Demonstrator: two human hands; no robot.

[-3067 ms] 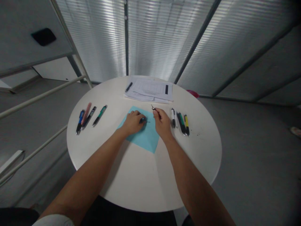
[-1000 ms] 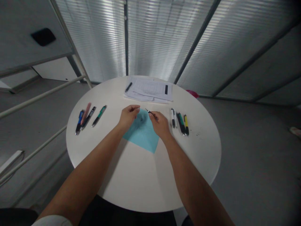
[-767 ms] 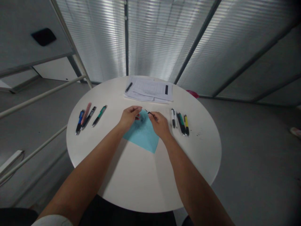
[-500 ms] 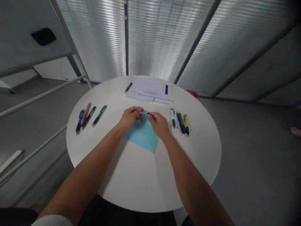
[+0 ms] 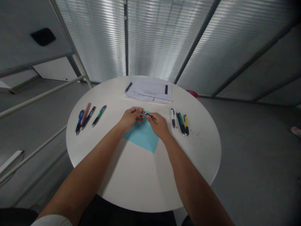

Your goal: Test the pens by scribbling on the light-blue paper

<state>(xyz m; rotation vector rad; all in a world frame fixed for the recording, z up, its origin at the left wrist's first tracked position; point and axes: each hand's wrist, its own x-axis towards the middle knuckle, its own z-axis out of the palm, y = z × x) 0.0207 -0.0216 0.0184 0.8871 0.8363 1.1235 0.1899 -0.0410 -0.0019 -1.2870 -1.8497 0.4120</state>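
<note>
My left hand (image 5: 132,117) and my right hand (image 5: 159,123) meet over a light blue sheet of paper (image 5: 143,137) on the table. Between their fingertips is a slim dark pen (image 5: 150,115) with a pale part towards the left. Right thumb and fingers are closed around its dark length. At the other end, the left thumb and forefinger pinch its pale part, with a thin piece showing by the lower left fingers. My fingers cover much of the pen, so its full shape is hidden.
Several pens (image 5: 98,116) lie at the left of the round white table (image 5: 141,182). More pens (image 5: 181,123) lie at the right. Printed papers (image 5: 150,89) with a dark pen (image 5: 128,87) on top are at the far edge. A metal frame (image 5: 42,89) stands left.
Both hands stay almost in place over the blue paper. The fingertips and the pen between them have shifted slightly, and the pale part sits a little further left.
</note>
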